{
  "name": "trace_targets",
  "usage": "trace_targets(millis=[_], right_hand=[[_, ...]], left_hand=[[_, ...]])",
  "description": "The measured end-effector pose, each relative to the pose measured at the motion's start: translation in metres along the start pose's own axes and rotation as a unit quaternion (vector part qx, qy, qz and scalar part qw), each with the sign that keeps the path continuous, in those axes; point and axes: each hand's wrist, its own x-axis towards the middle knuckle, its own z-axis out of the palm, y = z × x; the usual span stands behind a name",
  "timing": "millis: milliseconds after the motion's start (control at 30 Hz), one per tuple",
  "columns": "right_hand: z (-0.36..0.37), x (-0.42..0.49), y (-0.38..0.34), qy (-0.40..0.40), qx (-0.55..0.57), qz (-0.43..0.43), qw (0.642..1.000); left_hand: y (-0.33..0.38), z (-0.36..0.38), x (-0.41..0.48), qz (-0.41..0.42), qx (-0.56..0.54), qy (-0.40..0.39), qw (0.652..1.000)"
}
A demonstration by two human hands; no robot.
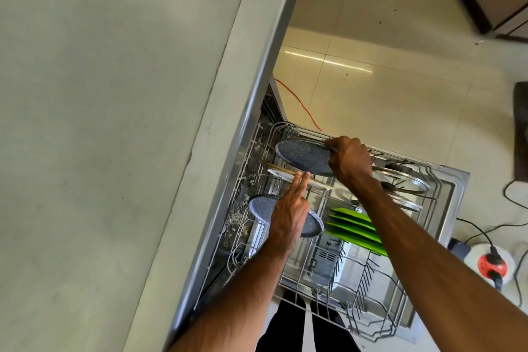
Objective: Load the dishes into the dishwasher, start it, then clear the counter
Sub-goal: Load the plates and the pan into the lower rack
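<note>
The dishwasher's lower rack (pixel 380 320) is pulled out over the open door. My right hand (pixel 350 158) grips the rim of a dark speckled plate (pixel 303 156) standing on edge at the rack's far end. My left hand (pixel 290 208) is stretched out flat, its fingertips touching that plate's lower edge above a white plate (pixel 278 174). A second speckled plate (pixel 258 208) stands nearer, partly hidden behind my left hand. Several green plates (pixel 354 227) stand in the middle of the rack. Glass lids (pixel 408 183) lean at the right.
The grey dishwasher top (pixel 114 94) fills the left. An orange cable (pixel 300 103) runs over the tiled floor behind the door. A white and red power extension reel (pixel 490 263) with black cords lies on the floor at the right. My legs stand below the rack.
</note>
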Motion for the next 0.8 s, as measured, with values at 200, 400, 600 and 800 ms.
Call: trace_targets(millis=[200, 400, 600, 800], right_hand=[[0.011, 0.004, -0.007, -0.005, -0.018, -0.011, 1.0], [0.006, 0.009, -0.01, -0.011, -0.019, -0.023, 0.999], [0.004, 0.001, -0.012, 0.005, -0.02, -0.011, 1.0], [0.02, 0.009, -0.019, -0.047, -0.028, -0.031, 0.998]], left_hand=[[0.001, 0.001, 0.001, -0.004, -0.01, 0.0, 1.0], [0.001, 0.005, 0.002, -0.006, -0.007, 0.011, 1.0], [0.001, 0.003, 0.002, -0.007, -0.014, 0.017, 1.0], [0.003, 0.004, 0.002, 0.0, -0.014, 0.013, 1.0]])
